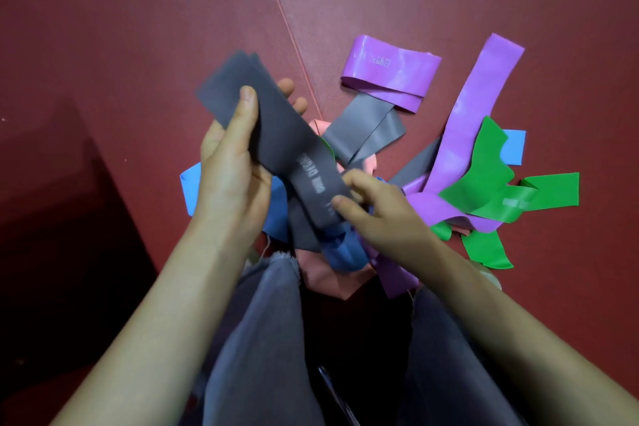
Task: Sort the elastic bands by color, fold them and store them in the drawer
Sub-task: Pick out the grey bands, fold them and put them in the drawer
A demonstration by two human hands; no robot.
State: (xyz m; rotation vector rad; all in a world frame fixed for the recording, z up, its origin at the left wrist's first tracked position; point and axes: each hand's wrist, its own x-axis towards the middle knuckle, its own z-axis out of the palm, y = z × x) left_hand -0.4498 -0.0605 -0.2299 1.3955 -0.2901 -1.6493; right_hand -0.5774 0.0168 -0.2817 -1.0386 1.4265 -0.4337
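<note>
Band of flat dark grey elastic is held above heap of purple, green, blue, pink and lighter grey elastic bands, spread on dark red floor mat. Upper part is gripped by left hand, thumb on top, fingers curled behind; lower end is pinched by right hand.

Dark grey band held aloft, purple, green, blue bands heaped beneath

I log dark grey band with white lettering, purple bands, green bands, blue bands, pink band, maroon floor.
</note>
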